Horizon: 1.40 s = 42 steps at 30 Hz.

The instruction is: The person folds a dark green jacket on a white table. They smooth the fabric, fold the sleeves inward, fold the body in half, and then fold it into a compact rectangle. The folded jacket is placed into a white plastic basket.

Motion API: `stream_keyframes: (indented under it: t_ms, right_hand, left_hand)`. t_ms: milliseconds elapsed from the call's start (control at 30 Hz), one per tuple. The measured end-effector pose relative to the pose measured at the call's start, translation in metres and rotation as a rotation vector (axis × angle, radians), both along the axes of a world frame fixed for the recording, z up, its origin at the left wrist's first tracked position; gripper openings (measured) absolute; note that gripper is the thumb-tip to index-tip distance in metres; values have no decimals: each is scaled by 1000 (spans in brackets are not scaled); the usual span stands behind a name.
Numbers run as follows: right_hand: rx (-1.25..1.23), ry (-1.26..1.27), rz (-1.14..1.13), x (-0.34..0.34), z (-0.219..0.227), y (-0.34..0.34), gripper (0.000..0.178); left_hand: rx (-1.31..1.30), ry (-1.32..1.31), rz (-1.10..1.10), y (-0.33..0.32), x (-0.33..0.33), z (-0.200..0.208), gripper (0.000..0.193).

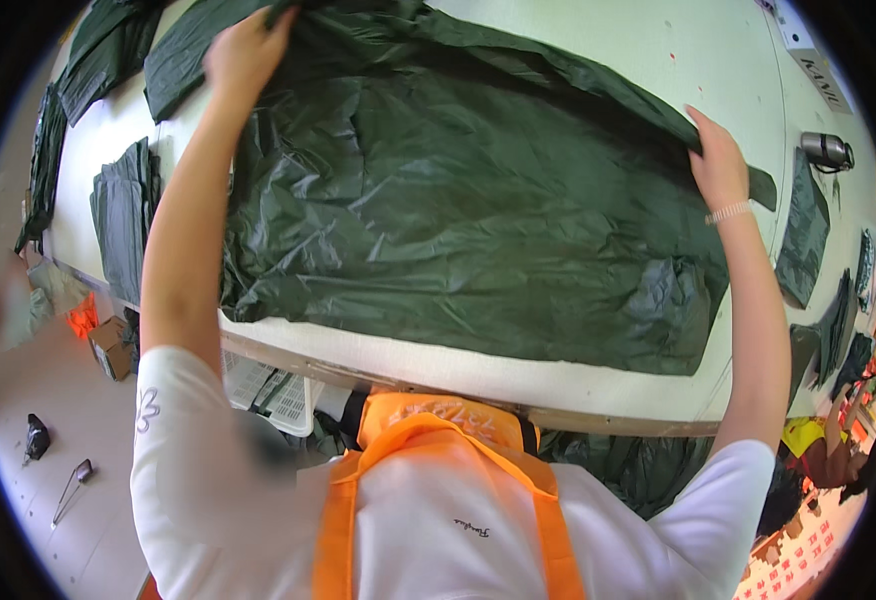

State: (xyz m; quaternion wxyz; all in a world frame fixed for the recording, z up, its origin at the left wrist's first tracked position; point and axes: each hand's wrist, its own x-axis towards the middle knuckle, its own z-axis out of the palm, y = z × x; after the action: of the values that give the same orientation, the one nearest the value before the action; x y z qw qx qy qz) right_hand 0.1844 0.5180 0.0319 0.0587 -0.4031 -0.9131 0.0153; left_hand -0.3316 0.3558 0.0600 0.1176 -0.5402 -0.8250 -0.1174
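A large sheet of dark green, shiny fabric (438, 210), creased all over and looking like a rainwear piece, lies spread across the pale table in front of me. At its far left corner, my left hand (245, 55) is closed on the fabric with the fingertips partly hidden. My right hand (716, 160) pinches the folded far edge at the right side, the arm stretched out. Between the two hands that edge runs as a loose fold. A narrow strip of the same green material sticks out to the right of my right hand.
Folded green pieces (123, 215) are stacked at the table's left, with more (108, 55) at the far left. Rightward are another green piece (804, 235), a metal flask (826, 151) and a white box (808, 55). A white plastic basket (268, 395) stands below the near edge.
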Motion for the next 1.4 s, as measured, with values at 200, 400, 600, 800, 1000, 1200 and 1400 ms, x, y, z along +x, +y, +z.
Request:
stream_keyframes:
  t_ms: [200,400,600,800,1000,1200,1400]
  right_hand:
    - [87,121,204,77,64,-176,48]
    - [-246,48,89,108,1,-275,47]
    - [-248,20,15,132,-36,-311,34]
    - [-354,-385,-71,126,-27,-289,28]
    - [-1095,-466,111,-91,76,-182,23]
    - [-332,196,526,-420,42,-149,43]
    - [-268,-572,375,-469,11,-174,35]
  left_hand:
    - [318,28,-420,-237,27,13,24]
    - [-368,-74,-392,-335,74,-38,44]
    - [-252,-413,-431,-364,88,-46,47]
    - [-231,-483,-269,-387,107,-76,22]
    - [-299,-539,-226,-384,110,-59,32]
    - [-312,-634,-248,-382,104,-55,40]
    - [-265,-751,-239,-382,99,-47,33]
